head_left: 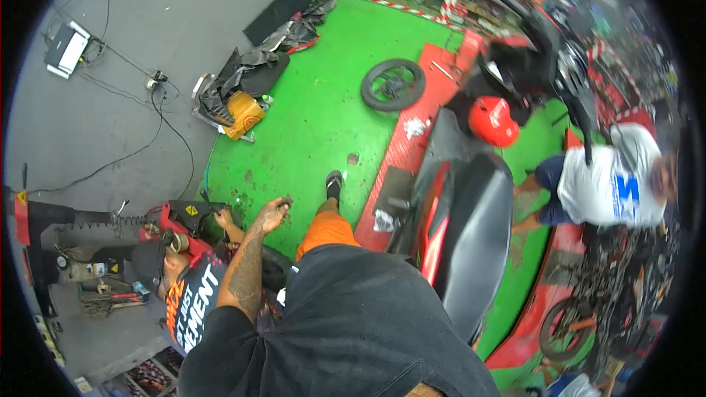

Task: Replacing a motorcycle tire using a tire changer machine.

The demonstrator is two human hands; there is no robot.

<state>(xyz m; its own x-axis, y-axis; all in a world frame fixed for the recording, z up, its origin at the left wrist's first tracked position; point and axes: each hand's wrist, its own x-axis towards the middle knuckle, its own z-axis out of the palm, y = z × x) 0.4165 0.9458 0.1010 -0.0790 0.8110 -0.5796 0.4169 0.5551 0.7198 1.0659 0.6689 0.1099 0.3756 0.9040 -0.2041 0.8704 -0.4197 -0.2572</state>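
A black fabric T-shirt (353, 309) is seen nearest. By the bare left hand (273, 216), curled nearly closed, a small dark object (287, 201) is pinched above the green painted floor (312, 132); the right hand's grip cannot be told. Orange-and-white lettering (204, 294) is borne by a co-worker's black shirt (197, 270), a blue emblem (627, 195) by a farther white shirt (588, 187).

The motorcycle seat (478, 231) looks smooth and semi-matt, the green floor (316, 103) scuffed but glossy, the tyre (367, 89) matt rubber.
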